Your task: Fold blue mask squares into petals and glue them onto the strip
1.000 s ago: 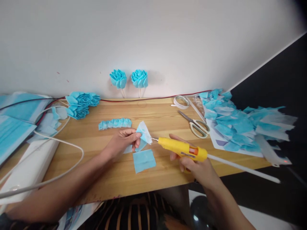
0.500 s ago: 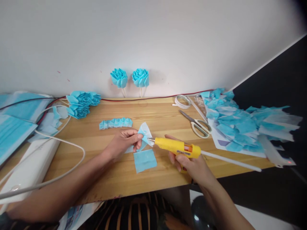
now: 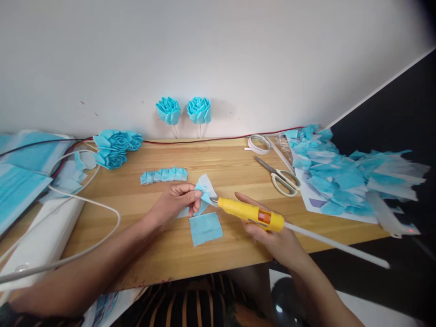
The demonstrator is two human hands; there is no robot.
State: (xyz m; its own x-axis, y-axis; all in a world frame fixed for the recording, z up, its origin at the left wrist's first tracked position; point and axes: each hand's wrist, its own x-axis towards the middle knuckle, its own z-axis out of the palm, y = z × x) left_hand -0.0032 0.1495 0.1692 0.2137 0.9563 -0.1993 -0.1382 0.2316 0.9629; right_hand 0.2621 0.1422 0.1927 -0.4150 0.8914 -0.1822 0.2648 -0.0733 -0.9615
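Between the thumb and fingers of my left hand [image 3: 184, 198] is a folded piece of blue-and-white fabric [image 3: 205, 188]. My right hand [image 3: 272, 234] grips a yellow glue gun [image 3: 250, 212], whose metal nozzle touches or nearly touches that piece. A long white glue stick [image 3: 335, 244] juts from the gun's back end. Just below the folded piece, a blue fabric square [image 3: 206, 228] lies flat on the wooden table [image 3: 153, 256]. A row of small folded blue pieces [image 3: 164, 175] rests behind my left hand.
Two blue fabric flowers on sticks [image 3: 199, 110] lean against the wall. More flowers [image 3: 114, 147] lie at left, near a white power strip [image 3: 51, 231] and a looping cable [image 3: 114, 213]. Scissors [image 3: 284, 180], a tape roll [image 3: 259, 144] and heaped blue fabric pieces [image 3: 340, 177] are at right.
The glue gun has tilted, its back end and glue stick swinging down and toward me, while its nozzle has shifted slightly over the folded piece. My left hand has stayed almost still.
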